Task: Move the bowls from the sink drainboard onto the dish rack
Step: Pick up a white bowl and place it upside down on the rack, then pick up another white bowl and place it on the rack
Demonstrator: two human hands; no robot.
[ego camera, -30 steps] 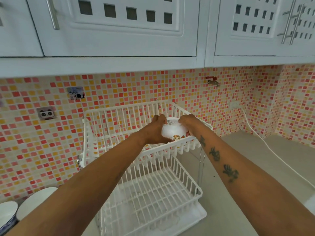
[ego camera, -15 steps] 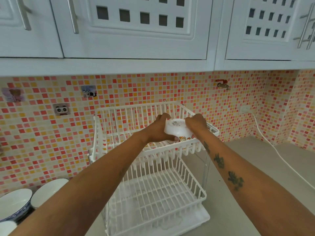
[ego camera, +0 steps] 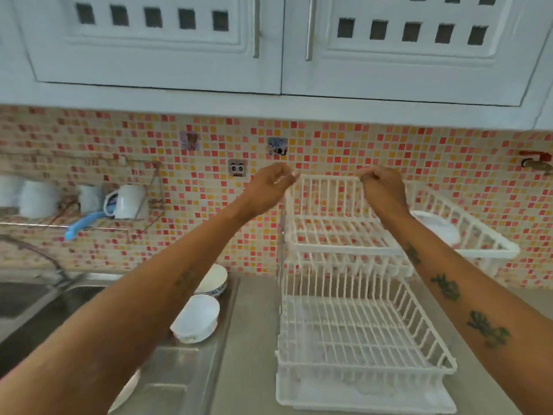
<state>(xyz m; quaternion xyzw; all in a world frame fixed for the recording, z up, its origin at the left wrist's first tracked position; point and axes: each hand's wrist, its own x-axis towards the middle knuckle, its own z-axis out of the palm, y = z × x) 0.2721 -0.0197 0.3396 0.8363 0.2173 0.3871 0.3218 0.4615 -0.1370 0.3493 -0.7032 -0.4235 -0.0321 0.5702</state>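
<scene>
Two bare forearms reach forward and up from the bottom corners, the right one marked with dark tattoos. Below them the steel counter carries the sink drainboard at left, where a white bowl sits upright; a second, blue-patterned bowl lies just behind it, partly hidden by the left forearm. To the right stands the white two-tier dish rack, its lower tier nearest. On the upper tier, at its right end, rests a white bowl, blurred, well apart from both hands. Both hands are raised above the upper tier's back rail. Left hand: wrist bent, fingers loosely curled with tips drawn together, grasping nothing. Right hand: same pose, fingers loosely bent, released, just at the rail; contact cannot be told. Farther back on the mosaic tile wall hang a wire shelf with a white mug, and white cabinets overhead.
</scene>
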